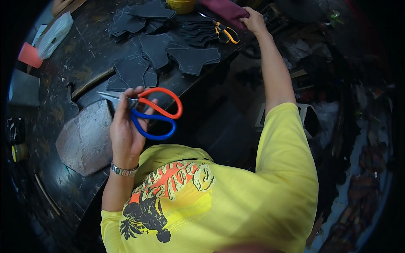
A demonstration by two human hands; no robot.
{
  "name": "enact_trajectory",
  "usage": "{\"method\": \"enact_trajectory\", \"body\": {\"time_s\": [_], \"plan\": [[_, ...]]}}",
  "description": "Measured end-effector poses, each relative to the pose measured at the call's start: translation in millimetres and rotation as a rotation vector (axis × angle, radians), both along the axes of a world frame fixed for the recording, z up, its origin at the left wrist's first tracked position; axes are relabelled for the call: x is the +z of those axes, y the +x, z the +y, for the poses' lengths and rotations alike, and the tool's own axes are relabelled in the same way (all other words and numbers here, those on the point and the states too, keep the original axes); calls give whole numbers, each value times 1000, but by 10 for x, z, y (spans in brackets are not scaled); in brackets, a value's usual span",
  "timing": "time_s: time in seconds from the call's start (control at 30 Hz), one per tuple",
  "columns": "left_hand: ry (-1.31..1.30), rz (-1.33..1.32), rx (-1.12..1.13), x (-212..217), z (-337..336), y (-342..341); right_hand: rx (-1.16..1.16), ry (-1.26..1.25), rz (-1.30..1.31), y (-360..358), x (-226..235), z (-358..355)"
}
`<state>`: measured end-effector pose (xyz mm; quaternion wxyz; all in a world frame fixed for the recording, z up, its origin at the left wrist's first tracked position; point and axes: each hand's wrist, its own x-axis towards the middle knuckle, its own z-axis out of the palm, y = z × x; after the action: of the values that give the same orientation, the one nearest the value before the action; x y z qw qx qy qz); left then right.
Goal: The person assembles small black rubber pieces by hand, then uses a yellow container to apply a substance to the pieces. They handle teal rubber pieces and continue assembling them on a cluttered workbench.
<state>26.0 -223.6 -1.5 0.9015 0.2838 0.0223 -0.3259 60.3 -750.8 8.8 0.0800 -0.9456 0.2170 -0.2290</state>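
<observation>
At the far left, a translucent white plastic bag (55, 37) stands against a salmon-pink cup-shaped container (30, 55) on the dark worktable (86, 36). Next come a wooden-handled hammer (93, 83) and a grey, rough-faced flat slab (86, 137). Beside the slab, the left hand (126, 137) is closed around steel scissors with red and blue loop handles (157, 108), blades pointing left. Beyond lie flat black cut-out pieces (154, 48). Farther right, near yellow-orange-handled snips (227, 34), the right hand (256, 22) grips a folded maroon sheet (223, 12) by its end.
</observation>
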Motion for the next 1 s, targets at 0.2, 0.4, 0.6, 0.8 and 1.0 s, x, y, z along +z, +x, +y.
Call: {"method": "enact_trajectory", "body": {"time_s": [0.2,0.4,0.6,0.8,1.0], "plan": [[88,-49,-239,26,-363,-282,261,-266,-280,0,-96,694],[202,-22,-479,-115,-727,-529,110,-168,78,128,-317,982],[387,112,-795,-368,-1040,-742,-56,167,243,-28,-274,896],[461,273,-903,-778,-1340,-774,2,993,-67,-1466,-396,1243],[300,465,-641,-1121,-1826,-872,-116,1516,33,-2334,-1026,2375]]}}
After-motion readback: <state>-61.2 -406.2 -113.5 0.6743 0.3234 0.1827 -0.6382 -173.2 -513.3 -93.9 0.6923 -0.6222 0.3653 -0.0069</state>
